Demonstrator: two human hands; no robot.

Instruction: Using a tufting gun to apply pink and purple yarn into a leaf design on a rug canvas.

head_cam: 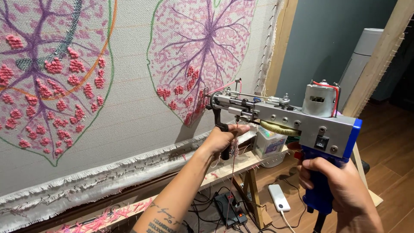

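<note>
We saw both arms bare, with no sleeves, gloves or rings. The left hand [222,139] led back to a forearm that bore dark script tattoos. The right hand [340,187] was unmarked.

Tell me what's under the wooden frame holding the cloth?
Under the wooden frame lie a black power strip with tangled cables, a white power bank on the wooden floor, and a wooden trestle leg. The left hand's arm covers part of the floor there.
</note>
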